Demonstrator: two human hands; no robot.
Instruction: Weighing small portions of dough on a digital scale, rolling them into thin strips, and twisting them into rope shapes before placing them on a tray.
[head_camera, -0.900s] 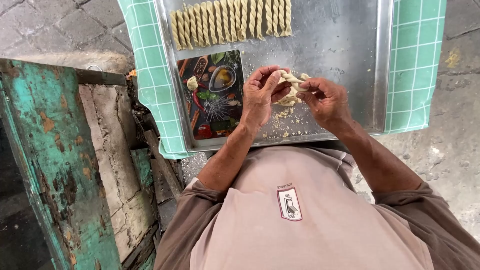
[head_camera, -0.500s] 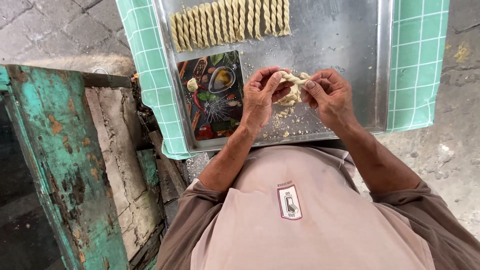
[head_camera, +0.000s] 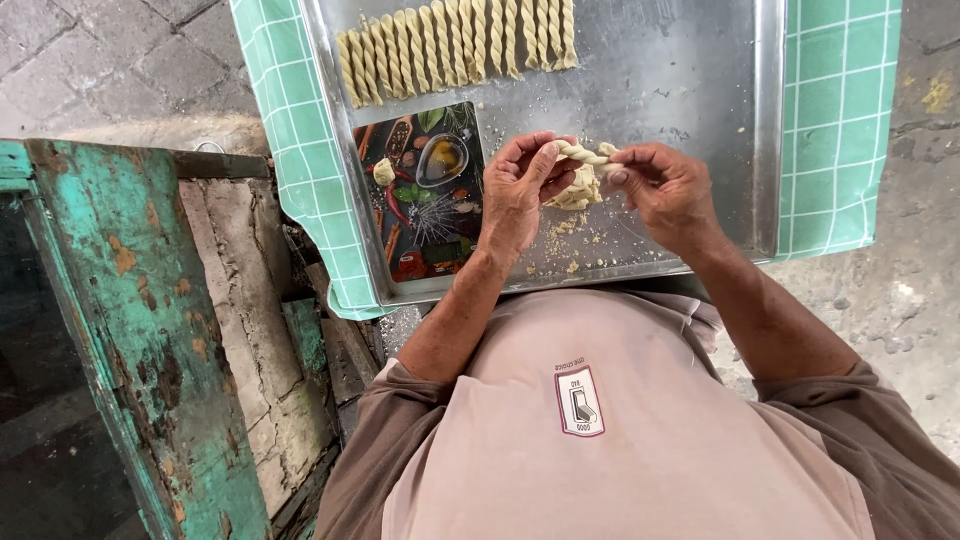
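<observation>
Both my hands hold one short twisted dough rope (head_camera: 585, 154) above a metal tray (head_camera: 700, 120). My left hand (head_camera: 522, 190) pinches its left end and my right hand (head_camera: 665, 190) pinches its right end. A lump of pale dough (head_camera: 575, 190) sits just under the rope between my hands. Dough crumbs (head_camera: 575, 240) lie on the tray below. A row of several finished twisted dough sticks (head_camera: 460, 45) lies along the far edge of the tray.
A dark printed board (head_camera: 425, 195) with a small dough ball (head_camera: 383, 172) lies on the tray's left part. A green checked cloth (head_camera: 835, 130) lies under the tray. A worn teal wooden frame (head_camera: 130, 330) stands to the left, on paved ground (head_camera: 110, 70).
My hands have moved slightly apart and the dough between them now shows as a twisted rope held at both ends. The lump stays below.
</observation>
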